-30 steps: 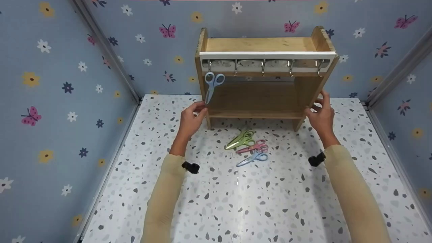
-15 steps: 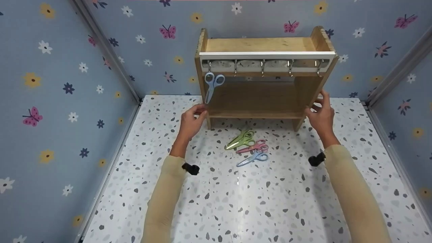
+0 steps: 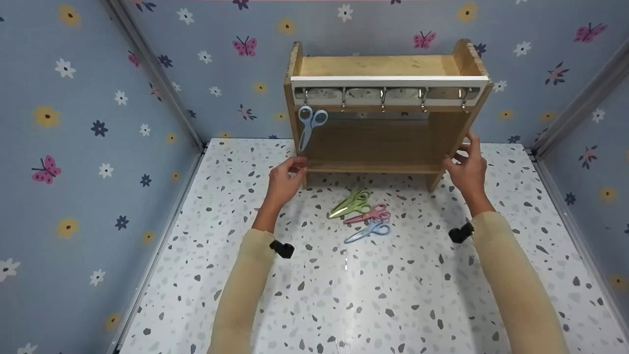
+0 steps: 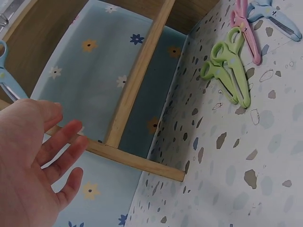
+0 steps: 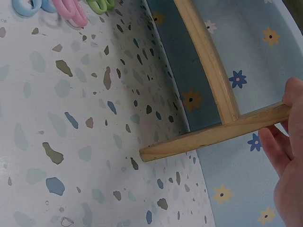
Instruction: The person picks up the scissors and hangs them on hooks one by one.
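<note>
A small wooden shelf unit point(image 3: 376, 169) stands against the back wall, with a row of metal hooks point(image 3: 383, 101) under its white front rail. Light blue scissors point(image 3: 307, 129) hang by a finger loop from the leftmost hook. My right hand point(image 3: 468, 169) grips the right side panel point(image 5: 213, 135), thumb on the inner side and fingers on the outer. At the left side panel point(image 4: 137, 159), below the hanging scissors, is my left hand point(image 3: 286, 179). Its fingers are loosely bent and spread in the left wrist view, with nothing enclosed between them.
On the speckled tabletop point(image 3: 393, 285) before the shelf lie green scissors point(image 3: 350, 204), pink scissors point(image 3: 369, 214) and another light blue pair point(image 3: 367, 231), close together. Patterned panels point(image 3: 73, 147) enclose the left, back and right.
My left hand has slid slightly right and down along the left panel, away from the hanging scissors' tip. The right hand, the shelf and the scissors stay put.
</note>
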Action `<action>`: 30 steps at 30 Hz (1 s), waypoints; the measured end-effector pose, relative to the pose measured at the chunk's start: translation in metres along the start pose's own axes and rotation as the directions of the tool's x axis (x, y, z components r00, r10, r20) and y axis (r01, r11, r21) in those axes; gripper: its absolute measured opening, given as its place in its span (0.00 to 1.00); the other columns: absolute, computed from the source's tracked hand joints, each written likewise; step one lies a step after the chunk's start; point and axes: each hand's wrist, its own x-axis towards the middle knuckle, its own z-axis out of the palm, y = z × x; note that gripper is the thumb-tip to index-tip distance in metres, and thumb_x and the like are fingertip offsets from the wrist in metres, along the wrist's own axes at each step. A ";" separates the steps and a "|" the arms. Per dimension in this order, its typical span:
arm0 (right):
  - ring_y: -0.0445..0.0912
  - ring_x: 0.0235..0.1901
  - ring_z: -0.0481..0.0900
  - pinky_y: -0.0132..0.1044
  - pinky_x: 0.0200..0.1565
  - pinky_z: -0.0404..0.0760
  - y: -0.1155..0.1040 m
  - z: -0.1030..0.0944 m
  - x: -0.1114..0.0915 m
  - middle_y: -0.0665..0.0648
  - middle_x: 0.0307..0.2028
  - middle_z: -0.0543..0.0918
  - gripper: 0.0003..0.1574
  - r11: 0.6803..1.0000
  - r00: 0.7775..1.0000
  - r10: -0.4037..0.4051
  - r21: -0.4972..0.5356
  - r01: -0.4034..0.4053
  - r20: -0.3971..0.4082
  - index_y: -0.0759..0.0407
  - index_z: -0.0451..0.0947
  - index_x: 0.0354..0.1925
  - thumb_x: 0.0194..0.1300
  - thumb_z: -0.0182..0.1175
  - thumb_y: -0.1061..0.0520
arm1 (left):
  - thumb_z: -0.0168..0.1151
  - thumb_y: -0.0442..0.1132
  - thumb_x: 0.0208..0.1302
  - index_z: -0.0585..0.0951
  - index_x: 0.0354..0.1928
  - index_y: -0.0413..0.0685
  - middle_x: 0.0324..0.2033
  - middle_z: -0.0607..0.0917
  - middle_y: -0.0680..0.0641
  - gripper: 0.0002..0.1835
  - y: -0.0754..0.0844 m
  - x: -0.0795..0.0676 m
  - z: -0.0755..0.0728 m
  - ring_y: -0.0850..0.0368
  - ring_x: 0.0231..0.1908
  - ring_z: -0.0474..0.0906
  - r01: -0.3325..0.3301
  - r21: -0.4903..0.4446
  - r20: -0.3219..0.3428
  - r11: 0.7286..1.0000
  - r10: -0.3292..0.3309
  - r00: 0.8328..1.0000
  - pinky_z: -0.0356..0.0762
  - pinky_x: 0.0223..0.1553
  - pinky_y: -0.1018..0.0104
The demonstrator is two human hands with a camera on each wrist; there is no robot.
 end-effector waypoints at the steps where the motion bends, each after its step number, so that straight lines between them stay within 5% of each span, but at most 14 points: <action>1: 0.69 0.74 0.83 0.66 0.71 0.83 0.000 0.000 0.000 0.71 0.73 0.82 0.55 1.000 1.000 0.002 0.000 -0.002 0.001 0.34 0.53 0.90 0.78 0.63 0.63 | 0.63 0.38 0.84 0.85 0.69 0.44 0.66 0.90 0.40 0.18 0.000 0.000 0.001 0.41 0.65 0.86 -0.001 0.000 0.004 1.000 0.001 1.000 0.79 0.72 0.41; 15: 0.68 0.75 0.83 0.66 0.71 0.83 0.000 -0.001 0.003 0.70 0.74 0.82 0.56 1.000 1.000 0.030 0.001 -0.030 0.006 0.31 0.53 0.89 0.77 0.65 0.64 | 0.65 0.36 0.82 0.86 0.67 0.39 0.62 0.91 0.36 0.17 -0.003 -0.003 0.014 0.39 0.62 0.87 -0.073 0.004 0.035 0.997 0.073 0.997 0.82 0.68 0.42; 30: 0.69 0.73 0.84 0.66 0.69 0.84 0.001 -0.001 0.001 0.70 0.72 0.83 0.53 1.000 1.000 -0.003 0.010 0.003 -0.003 0.36 0.55 0.89 0.77 0.64 0.63 | 0.64 0.37 0.84 0.86 0.68 0.44 0.62 0.91 0.40 0.17 0.002 -0.007 0.028 0.43 0.64 0.87 -0.064 0.048 0.080 0.997 0.060 0.995 0.83 0.70 0.48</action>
